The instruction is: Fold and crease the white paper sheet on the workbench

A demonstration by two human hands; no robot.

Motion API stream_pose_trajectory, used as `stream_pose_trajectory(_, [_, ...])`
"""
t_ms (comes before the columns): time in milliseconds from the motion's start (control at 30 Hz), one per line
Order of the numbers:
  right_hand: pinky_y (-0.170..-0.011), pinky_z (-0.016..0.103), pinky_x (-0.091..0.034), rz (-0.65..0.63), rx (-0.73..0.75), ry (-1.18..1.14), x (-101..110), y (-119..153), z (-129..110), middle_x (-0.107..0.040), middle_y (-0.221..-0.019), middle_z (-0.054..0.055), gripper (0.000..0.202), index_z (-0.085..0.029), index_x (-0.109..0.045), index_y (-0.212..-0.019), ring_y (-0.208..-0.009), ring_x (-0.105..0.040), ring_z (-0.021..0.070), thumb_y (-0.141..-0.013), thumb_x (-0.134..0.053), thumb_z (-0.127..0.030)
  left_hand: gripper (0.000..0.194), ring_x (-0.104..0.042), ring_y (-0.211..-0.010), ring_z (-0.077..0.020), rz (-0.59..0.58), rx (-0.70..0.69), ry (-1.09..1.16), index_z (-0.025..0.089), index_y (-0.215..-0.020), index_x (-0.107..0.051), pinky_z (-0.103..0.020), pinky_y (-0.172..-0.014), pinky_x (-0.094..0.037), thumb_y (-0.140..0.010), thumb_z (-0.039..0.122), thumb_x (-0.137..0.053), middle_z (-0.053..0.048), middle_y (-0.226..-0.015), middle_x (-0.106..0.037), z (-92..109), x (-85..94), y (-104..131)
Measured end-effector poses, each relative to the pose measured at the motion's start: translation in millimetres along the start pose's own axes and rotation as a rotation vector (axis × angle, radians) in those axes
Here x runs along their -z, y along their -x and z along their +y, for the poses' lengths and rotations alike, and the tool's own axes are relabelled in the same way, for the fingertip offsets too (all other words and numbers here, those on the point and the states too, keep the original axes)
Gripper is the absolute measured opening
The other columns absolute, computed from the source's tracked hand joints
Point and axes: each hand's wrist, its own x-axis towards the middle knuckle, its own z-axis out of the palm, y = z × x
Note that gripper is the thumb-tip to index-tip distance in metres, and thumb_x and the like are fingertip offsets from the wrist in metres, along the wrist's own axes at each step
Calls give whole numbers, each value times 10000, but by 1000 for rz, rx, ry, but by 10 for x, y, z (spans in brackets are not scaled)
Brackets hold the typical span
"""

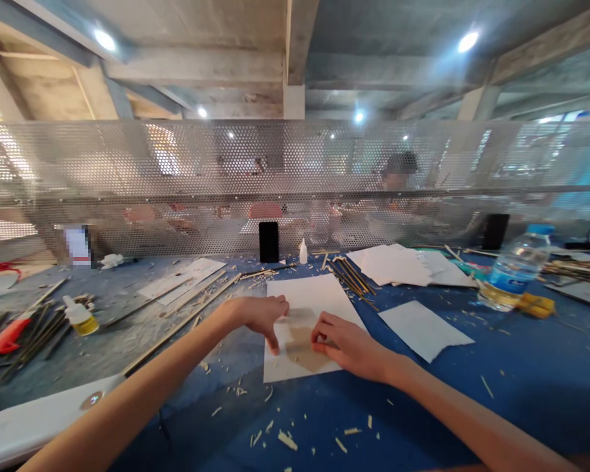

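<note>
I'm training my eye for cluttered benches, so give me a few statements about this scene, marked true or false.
1. The left hand and right hand are at the central sheet. True.
2. The blue-capped bottle is left of both hands. False: the bottle is to their right.
3. Pale shavings lie nearer the camera than the central sheet. True.
4. The central sheet is black. False: it is white.

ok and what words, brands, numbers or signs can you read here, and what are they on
None can be read for certain.
Blue label on the clear bottle: pale marks, too blurred.
Yellow label on the small glue-type bottle: too small and blurred.
Round badge on the white case: no legible text.
Propped phone-like object at far left: pixelated.
</note>
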Motion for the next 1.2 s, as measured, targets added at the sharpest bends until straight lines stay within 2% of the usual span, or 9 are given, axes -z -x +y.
stream_pose_trajectory(300, [-803, 271, -461, 7, 17, 14, -6, 8, 5, -572, -1040, 39, 101, -201, -627, -998, -940, -582, 169, -950, -551, -248, 728, -561, -1042, -335, 10, -8, 5, 173, -1122, -552, -374, -889, -467, -549, 537, -816, -124, -1186, -572, -11, -8, -1])
stream_pose_trajectory(767, [-793, 279, -469, 20, -20, 48, 5, -11, 5, -573, -1026, 46, 81, -197, -625, -977, -926, -589, 176, -939, -558, -221, 736, -553, -1052, -334, 8, -16, -31, 147, -1131, -559, -368, -886, -464, -582, 578, -793, -154, -1183, -572, 6, 1, 18])
stream_pose_trajectory(1000, [-809, 285, -470, 15, -10, 51, 10, -7, 15, -569, -1025, 48, 87, -192, -623, -979, -897, -584, 170, -945, -551, -226, 746, -552, -1054, -354, 19, -31, 8, 164, -1116, -558, -396, -891, -465, -542, 575, -801, -142, -1184, -577, -42, -34, -20])
stream_pose_trajectory(1200, [-805, 283, -474, 23, 8, 47, -15, -2, 44, -566, -1020, 46, 94, -199, -619, -985, -912, -585, 171, -949, -540, -236, 715, -553, -1064, -325, 19, -34, -21, 170, -1117, -557, -366, -899, -464, -561, 538, -814, -133, -1170, -579, -64, -51, -39])
